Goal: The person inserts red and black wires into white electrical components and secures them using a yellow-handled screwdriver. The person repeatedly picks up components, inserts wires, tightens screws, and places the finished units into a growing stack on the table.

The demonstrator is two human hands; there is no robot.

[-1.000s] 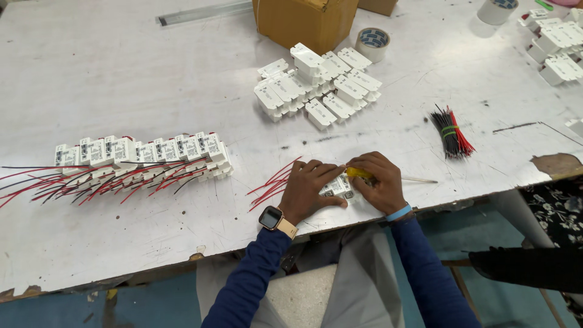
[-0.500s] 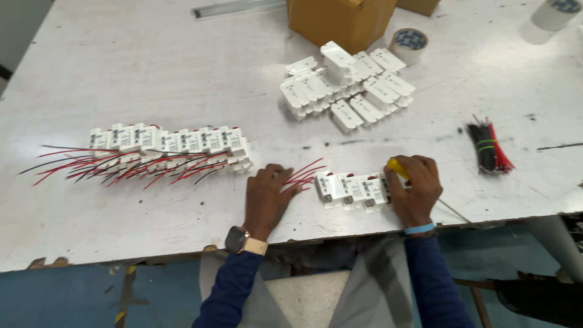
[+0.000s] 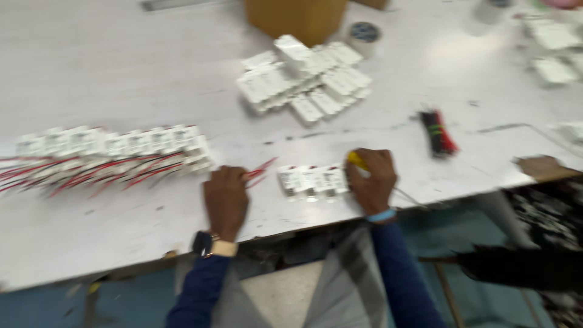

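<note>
1. Left hand (image 3: 226, 197) found palm-down on the white table (image 3: 121, 73), fingers loosely curled with the tips over a few loose red wires (image 3: 260, 170); whether the wires were pinched or only touched could not be told through the blur.
2. Right hand (image 3: 373, 180) found clenched around a yellow-handled tool (image 3: 357, 160), held against the right end of a short row of white modules (image 3: 313, 181).
3. Short row noted at the near table edge, between the two hands, with the red wires fanning from its left side.
4. Long row of white modules with red leads (image 3: 115, 149) observed well to the left, leads trailing toward the left edge.
5. Heap of white modules (image 3: 303, 82) recorded further back, centre of table, just before a brown cardboard box (image 3: 296, 18); roll of tape (image 3: 364, 33) beside the box.
6. Bundle of black and red wires (image 3: 438, 131) seen to the right, apart from the right hand.
7. Dark watch on left wrist, light blue band on right wrist, dark blue sleeves on both arms.
</note>
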